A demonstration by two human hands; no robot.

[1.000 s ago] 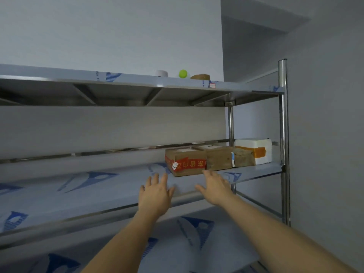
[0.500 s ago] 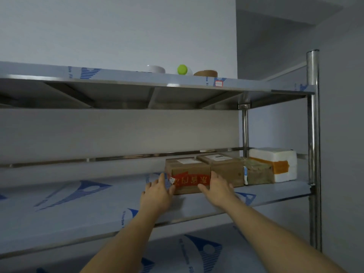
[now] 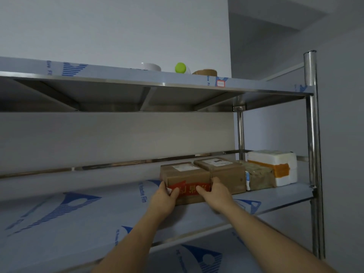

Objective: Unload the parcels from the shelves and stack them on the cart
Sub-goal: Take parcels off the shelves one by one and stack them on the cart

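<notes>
A brown cardboard parcel with red tape [image 3: 187, 180] stands on the middle steel shelf [image 3: 98, 217]. My left hand [image 3: 164, 200] grips its left front corner, thumb on the red tape. On the right front corner my right hand [image 3: 215, 194] holds it, fingers curled round the side. Right beside it stand a second brown box [image 3: 226, 172], a tape-wrapped parcel [image 3: 260, 177] and a white foam box with orange tape [image 3: 275, 166]. The cart is not in view.
The top shelf [image 3: 177, 79] carries a white bowl [image 3: 150, 67], a green ball [image 3: 180, 67] and a roll of brown tape [image 3: 204, 72]. A steel post [image 3: 313, 154] stands at the rack's right end. A lower shelf [image 3: 197, 259] shows below my arms.
Both hands reached forward from the shelf's front edge to the red-taped parcel and closed on its two front corners. The view has moved closer to the rack.
</notes>
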